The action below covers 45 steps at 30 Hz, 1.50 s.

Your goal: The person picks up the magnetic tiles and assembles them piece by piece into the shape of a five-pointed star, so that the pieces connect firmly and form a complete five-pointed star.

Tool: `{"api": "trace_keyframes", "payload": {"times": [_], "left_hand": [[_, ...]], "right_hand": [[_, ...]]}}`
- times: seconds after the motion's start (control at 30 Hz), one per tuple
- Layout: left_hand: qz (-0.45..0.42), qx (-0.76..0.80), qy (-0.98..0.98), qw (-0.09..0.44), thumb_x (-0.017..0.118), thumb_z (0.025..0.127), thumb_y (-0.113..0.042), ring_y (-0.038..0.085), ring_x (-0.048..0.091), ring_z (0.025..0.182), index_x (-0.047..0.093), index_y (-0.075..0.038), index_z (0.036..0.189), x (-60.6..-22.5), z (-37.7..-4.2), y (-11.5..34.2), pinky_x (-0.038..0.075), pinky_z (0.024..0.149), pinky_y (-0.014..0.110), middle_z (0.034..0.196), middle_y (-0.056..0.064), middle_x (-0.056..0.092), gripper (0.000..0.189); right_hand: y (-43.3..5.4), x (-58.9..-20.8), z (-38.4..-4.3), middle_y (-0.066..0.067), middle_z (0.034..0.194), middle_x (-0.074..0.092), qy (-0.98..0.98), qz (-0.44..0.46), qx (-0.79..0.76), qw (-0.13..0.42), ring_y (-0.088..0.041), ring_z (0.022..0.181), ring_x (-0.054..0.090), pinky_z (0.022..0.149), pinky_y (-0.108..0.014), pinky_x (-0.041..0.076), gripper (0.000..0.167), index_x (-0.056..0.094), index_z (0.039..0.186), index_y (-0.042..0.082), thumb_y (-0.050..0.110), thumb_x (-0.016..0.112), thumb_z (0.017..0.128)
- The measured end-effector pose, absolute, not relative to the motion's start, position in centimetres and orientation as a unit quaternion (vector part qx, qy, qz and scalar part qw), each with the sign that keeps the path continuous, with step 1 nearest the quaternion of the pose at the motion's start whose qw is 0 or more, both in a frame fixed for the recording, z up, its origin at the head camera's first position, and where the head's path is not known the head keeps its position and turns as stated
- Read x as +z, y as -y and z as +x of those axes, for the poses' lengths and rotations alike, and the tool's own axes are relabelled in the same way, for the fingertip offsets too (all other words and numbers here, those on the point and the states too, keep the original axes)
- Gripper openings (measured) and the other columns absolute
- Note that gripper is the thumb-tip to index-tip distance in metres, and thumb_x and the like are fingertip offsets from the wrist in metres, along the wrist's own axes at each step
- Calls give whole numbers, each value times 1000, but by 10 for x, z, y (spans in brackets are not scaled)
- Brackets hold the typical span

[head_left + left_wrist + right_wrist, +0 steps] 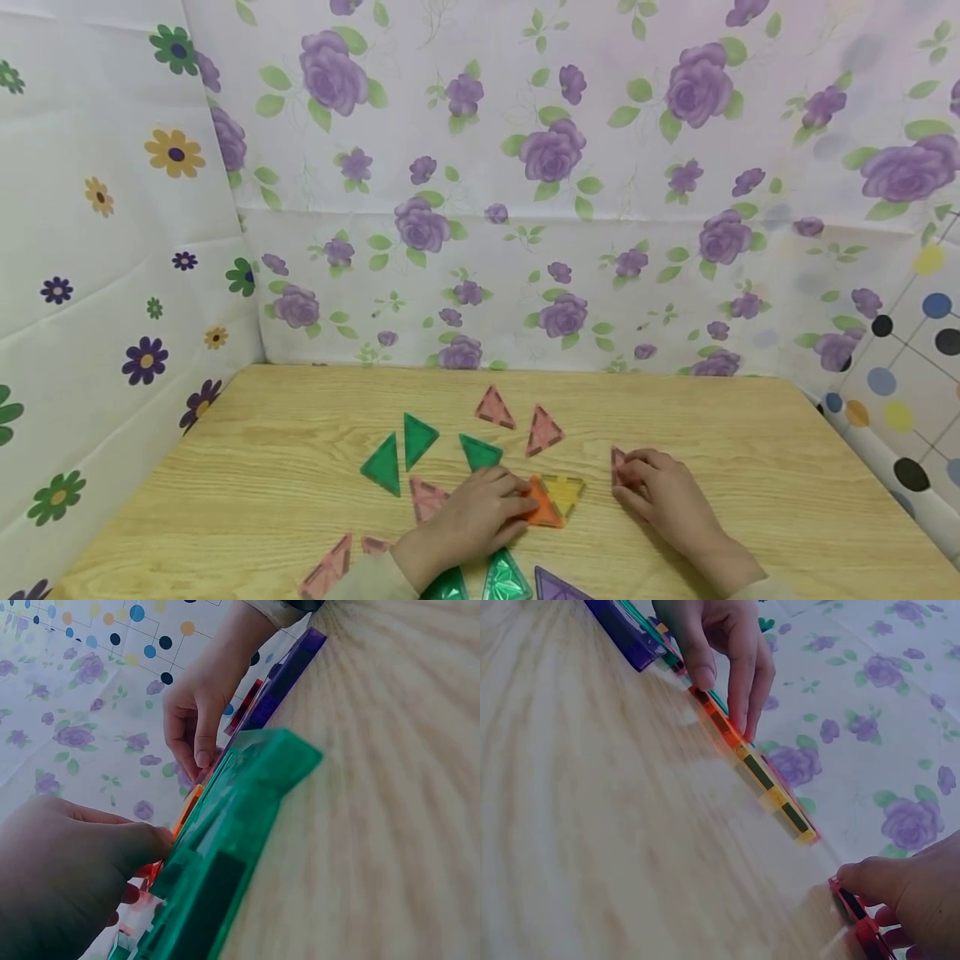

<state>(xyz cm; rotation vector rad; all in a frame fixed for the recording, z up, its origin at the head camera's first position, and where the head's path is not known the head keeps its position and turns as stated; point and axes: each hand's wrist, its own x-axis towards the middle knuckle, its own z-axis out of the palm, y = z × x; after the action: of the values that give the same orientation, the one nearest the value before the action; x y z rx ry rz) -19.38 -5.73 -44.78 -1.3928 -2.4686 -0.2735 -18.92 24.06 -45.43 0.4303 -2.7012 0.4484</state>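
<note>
My left hand (474, 518) grips an orange triangular magnetic tile (543, 505), thumb and fingers at its edges. The tile lies against a yellow triangular tile (564, 493) in the head view. In the right wrist view, the orange tile (721, 724) and yellow tile (776, 793) lie end to end, low on the wood. Off to the right, my right hand (667, 498) pinches a pink-red triangular tile (617, 465), which its fingers partly cover. That tile's dark-striped edge (853, 906) shows beneath the thumb in the right wrist view.
Two pink triangles (495, 407) (545, 431) lie behind the hands. Several green triangles (384, 465) are around my left hand, with more pink ones (328, 568) at front left. A purple tile (558, 586) lies near the front edge. Patterned cloth (510, 275) borders the wooden table (712, 408).
</note>
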Motion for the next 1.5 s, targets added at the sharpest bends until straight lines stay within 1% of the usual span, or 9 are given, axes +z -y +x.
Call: {"api": "trace_keyframes", "payload": {"times": [0.2,0.4,0.57,0.83,0.97,1.13,1.33,1.5], "left_hand": [[-492,-83,853,155,61,95,-30,11,55,105,70,-22,117,-449,-193,56,48,95,30,114,-4,64,26],[-498,-81,848,163,61,95,-30,11,55,103,70,-21,116,-450,-191,55,48,94,29,112,-3,63,25],[-498,-79,850,155,59,96,-30,10,55,102,69,-21,118,-449,-188,53,48,92,27,112,-3,63,26],[-498,-69,851,149,55,98,-30,12,52,108,66,-22,123,-451,-187,52,48,94,29,117,-2,60,28],[-498,-69,851,151,55,98,-29,12,52,109,65,-21,125,-452,-188,52,48,93,29,117,-1,60,29],[-494,-67,853,155,56,98,-29,12,52,109,65,-20,126,-452,-188,51,48,94,29,116,-1,59,30],[-493,-81,853,149,55,98,-30,13,52,110,64,-20,126,-452,-189,51,48,95,29,117,0,58,31],[-490,-100,854,139,55,98,-31,13,52,110,64,-20,127,-453,-191,52,48,94,28,117,0,59,32]], "right_hand": [[-237,-457,-186,-2,101,69,952,167,163,201,-21,93,63,85,-44,51,15,73,88,21,26,81,76],[-234,-460,-183,0,102,68,947,193,158,201,-18,93,64,85,-42,51,20,73,91,24,29,82,74],[-231,-457,-181,3,102,68,944,215,149,202,-15,93,64,83,-38,53,20,72,90,24,30,82,74],[-228,-455,-177,4,105,68,940,243,128,201,-15,95,64,80,-35,55,22,75,95,23,34,79,77],[-226,-455,-174,6,108,67,942,251,130,183,-15,97,63,81,-34,55,21,75,97,24,37,76,80],[-224,-454,-172,5,110,66,941,265,133,166,-16,99,62,82,-35,54,18,75,97,25,33,76,81],[-223,-454,-171,5,109,67,935,277,131,178,-16,99,63,82,-35,55,18,75,97,23,30,77,80],[-223,-455,-173,6,109,67,931,282,133,189,-14,99,63,82,-34,55,18,75,97,24,31,76,81]]}}
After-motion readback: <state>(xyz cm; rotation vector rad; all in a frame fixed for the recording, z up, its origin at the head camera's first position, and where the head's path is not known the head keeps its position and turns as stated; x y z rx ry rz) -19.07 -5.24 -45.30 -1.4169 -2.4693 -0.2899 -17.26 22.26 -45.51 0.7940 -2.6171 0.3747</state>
